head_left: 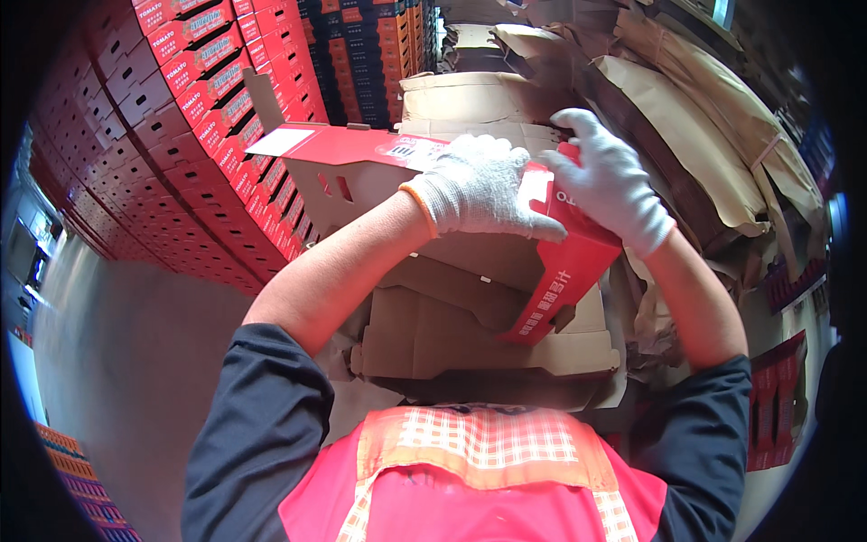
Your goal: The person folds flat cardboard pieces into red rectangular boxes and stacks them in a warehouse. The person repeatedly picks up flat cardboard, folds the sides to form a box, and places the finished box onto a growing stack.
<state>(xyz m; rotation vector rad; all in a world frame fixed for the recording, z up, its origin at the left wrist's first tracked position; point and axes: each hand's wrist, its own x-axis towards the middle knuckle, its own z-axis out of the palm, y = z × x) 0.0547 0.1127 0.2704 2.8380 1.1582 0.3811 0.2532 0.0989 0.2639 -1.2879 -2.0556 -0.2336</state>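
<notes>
A partly folded cardboard box [578,262], red outside and brown inside, lies in front of me with one long flap sticking out to the left. My left hand [479,185], in a white knitted glove, lies across its far wall, fingers bent over the cardboard and thumb stretched toward the right end. At the box's far right corner, my right hand [610,176], also gloved, grips the red end panel between thumb and fingers. The undersides of both hands and the edges they press are hidden. Beneath the box lies flattened brown cardboard [424,339].
Tall stacks of red cartons [194,99] rise on the left, with dark blue and orange cartons [361,63] behind. Bundles of brown cardboard sheets [686,126] stand at the right. Grey floor [172,361] shows at the left. Red folded cartons [777,406] lie at the lower right.
</notes>
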